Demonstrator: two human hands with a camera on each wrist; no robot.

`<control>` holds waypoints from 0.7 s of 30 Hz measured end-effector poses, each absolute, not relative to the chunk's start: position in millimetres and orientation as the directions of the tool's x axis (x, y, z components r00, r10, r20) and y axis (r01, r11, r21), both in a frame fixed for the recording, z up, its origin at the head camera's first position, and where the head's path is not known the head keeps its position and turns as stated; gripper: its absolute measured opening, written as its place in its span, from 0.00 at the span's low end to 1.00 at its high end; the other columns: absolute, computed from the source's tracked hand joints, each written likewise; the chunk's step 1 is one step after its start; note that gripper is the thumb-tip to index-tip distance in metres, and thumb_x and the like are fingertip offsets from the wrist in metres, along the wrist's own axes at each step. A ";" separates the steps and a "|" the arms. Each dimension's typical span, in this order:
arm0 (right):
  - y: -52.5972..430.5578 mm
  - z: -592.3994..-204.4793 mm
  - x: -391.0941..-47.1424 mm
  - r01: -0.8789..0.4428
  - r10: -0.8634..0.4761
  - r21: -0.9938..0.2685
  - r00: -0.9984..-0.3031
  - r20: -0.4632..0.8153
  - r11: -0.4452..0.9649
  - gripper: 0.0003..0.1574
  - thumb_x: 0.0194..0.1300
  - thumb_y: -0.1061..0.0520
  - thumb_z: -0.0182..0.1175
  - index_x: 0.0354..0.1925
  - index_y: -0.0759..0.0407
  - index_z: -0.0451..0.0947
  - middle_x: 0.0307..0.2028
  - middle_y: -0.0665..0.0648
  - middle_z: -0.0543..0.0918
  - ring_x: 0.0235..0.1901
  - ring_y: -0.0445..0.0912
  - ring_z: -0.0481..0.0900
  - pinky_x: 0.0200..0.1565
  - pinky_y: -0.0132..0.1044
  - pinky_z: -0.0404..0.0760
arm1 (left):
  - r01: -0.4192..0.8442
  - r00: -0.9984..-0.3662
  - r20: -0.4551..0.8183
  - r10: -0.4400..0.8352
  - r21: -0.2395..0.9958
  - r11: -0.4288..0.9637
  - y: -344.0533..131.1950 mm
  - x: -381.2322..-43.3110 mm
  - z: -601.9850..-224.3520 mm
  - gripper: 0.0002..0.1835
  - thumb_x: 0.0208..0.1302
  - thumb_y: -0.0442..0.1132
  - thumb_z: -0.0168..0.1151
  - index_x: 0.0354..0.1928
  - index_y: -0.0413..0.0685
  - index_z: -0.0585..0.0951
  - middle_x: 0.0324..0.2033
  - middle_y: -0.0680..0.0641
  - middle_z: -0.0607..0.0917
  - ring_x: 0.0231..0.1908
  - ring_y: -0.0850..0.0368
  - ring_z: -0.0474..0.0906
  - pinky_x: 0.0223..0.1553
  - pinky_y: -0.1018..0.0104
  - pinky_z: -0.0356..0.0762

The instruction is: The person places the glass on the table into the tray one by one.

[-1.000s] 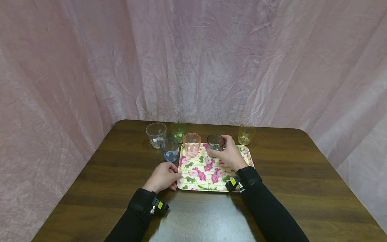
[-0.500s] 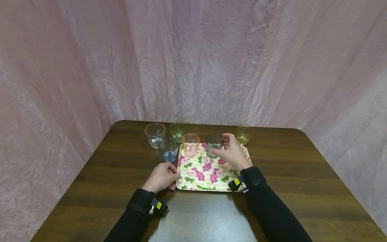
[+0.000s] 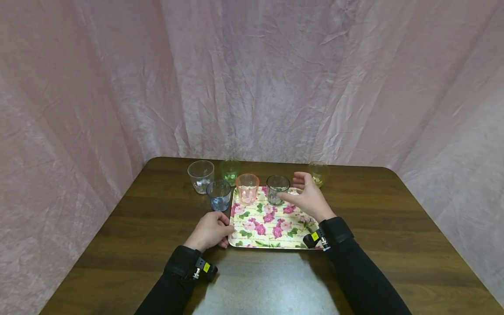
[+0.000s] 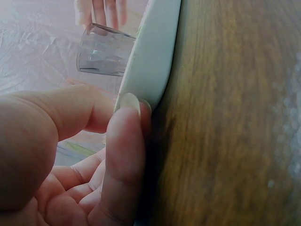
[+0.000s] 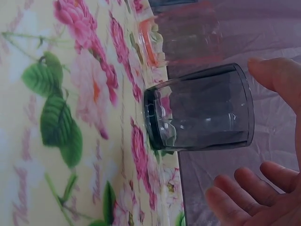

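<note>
A smoky grey glass (image 3: 277,188) stands upright on the flower-patterned tray (image 3: 257,236), near its back edge. To its left on the tray is a pink-rimmed glass (image 3: 247,192). My right hand (image 3: 311,200) is just right of the grey glass, with fingers spread and nothing in them. In the right wrist view, a gap shows between the fingers and the wall of the grey glass (image 5: 202,110), while the thumb is by its rim. My left hand (image 3: 210,229) pinches the tray's left edge; the left wrist view has thumb and finger at the white side (image 4: 153,56).
Left of the tray, a blue glass (image 3: 218,197), a clear glass (image 3: 201,178) and a green glass (image 3: 230,173) stand on the wooden table (image 3: 149,218). A yellow glass (image 3: 318,168) is behind the tray at right, partly behind my right hand. A pink curtain (image 3: 252,78) hangs beyond the table.
My right hand has let go of the grey glass and moved off to the right, its fingers spreading. The grey glass stays on the tray. My left hand keeps its hold on the tray edge.
</note>
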State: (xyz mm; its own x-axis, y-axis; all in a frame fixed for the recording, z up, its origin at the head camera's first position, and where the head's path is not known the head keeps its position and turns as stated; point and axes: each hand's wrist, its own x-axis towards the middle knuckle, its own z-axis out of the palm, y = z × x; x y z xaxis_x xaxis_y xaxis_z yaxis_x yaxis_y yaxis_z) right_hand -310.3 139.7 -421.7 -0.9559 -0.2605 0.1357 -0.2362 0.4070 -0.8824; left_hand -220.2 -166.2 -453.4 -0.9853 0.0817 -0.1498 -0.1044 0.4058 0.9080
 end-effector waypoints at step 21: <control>165.4 -421.3 -309.5 -0.245 -0.238 -0.880 -0.959 0.157 0.408 0.60 0.58 0.36 0.71 0.73 0.59 0.51 0.65 0.65 0.63 0.61 0.57 0.64 0.59 0.57 0.70 | -0.120 -0.985 -0.162 0.060 0.890 0.439 -165.2 -220.5 -453.2 0.07 0.61 0.30 0.67 0.36 0.36 0.76 0.18 0.45 0.82 0.14 0.54 0.79 0.14 0.67 0.81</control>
State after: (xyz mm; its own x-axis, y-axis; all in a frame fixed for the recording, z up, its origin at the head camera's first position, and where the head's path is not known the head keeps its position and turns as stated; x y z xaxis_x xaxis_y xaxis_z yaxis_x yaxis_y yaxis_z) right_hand -309.5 165.4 -421.3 -0.9585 -0.2377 0.1572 -0.2453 0.4077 -0.8795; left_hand -220.5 -165.2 -453.2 -0.9849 0.0603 -0.1625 -0.1200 0.4389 0.8905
